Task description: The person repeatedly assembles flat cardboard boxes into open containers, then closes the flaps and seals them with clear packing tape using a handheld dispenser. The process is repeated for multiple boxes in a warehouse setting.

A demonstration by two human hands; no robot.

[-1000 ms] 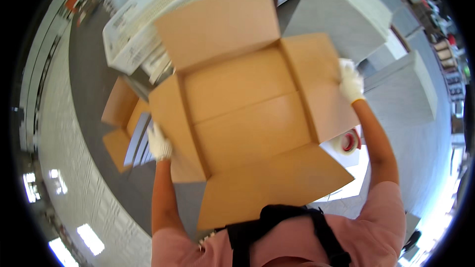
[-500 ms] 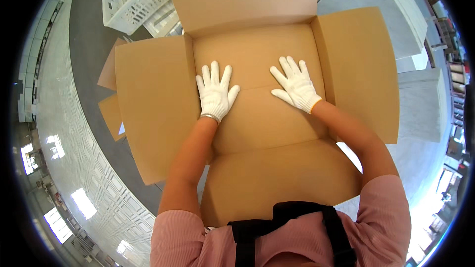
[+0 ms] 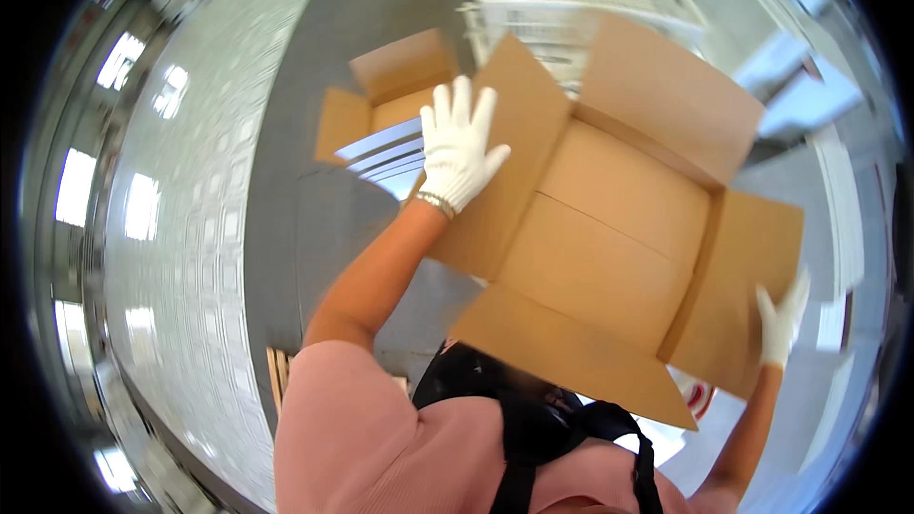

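In the head view, a large brown carton [image 3: 600, 247] lies open right of the middle, turned at an angle, its four flaps folded outward and its inside bare, with a seam across the bottom. The left hand [image 3: 459, 154], in a white knitted glove, is spread wide at the outer edge of the left flap [image 3: 519, 148]; whether it presses on the cardboard cannot be told. The right hand [image 3: 784, 322], also gloved and blurred, is at the outer edge of the right flap [image 3: 747, 271], thumb apart from the fingers; I cannot tell whether it grips. Farther left, a smaller open carton [image 3: 345, 124] with pale strips [image 3: 392, 148] stands on the grey surface [image 3: 319, 219]. A white plastic basket [image 3: 595, 15] is at the far side, beyond the large carton.
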